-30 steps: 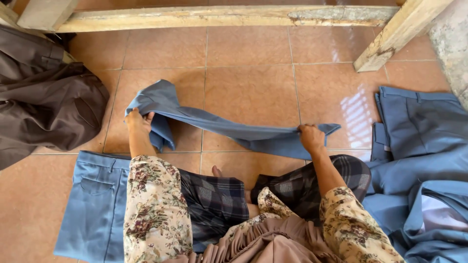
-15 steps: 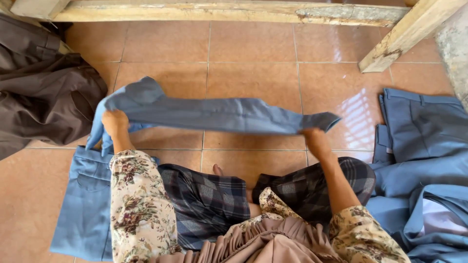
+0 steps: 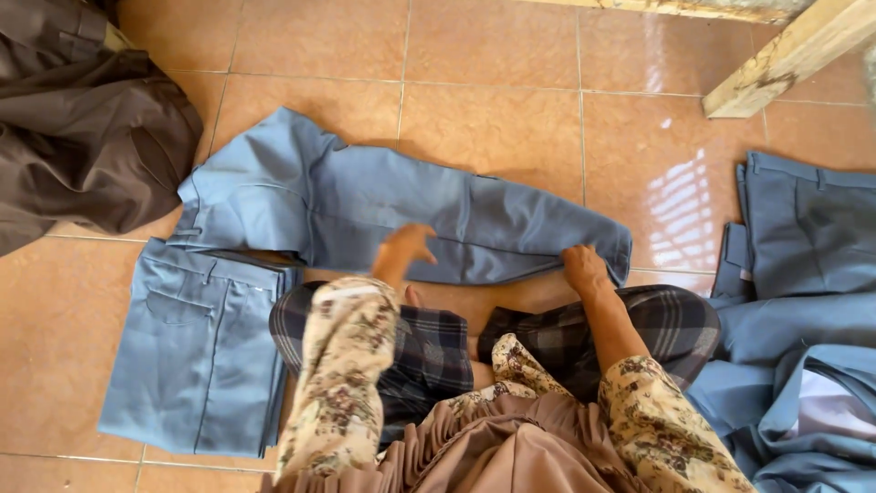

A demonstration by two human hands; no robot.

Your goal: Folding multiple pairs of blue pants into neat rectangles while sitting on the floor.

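Observation:
A pair of blue-grey trousers point(image 3: 365, 205) lies spread flat across the orange tiled floor in front of me, waist to the left, leg ends to the right. My left hand point(image 3: 406, 245), blurred, hovers open over the trousers' near edge around the middle. My right hand point(image 3: 584, 269) rests on the leg end at the right, fingers curled on the cloth. Both arms wear floral sleeves, and my legs in a checked cloth are folded below.
A stack of folded blue-grey trousers point(image 3: 196, 356) lies at my left. A dark brown garment heap point(image 3: 82, 137) sits far left. More blue-grey trousers point(image 3: 803, 301) are piled at the right. A wooden beam point(image 3: 785, 55) slants in the top right corner.
The trousers, held up between both hands before, now lie flat on the floor. My left hand has let go of the waist and moved right toward the middle.

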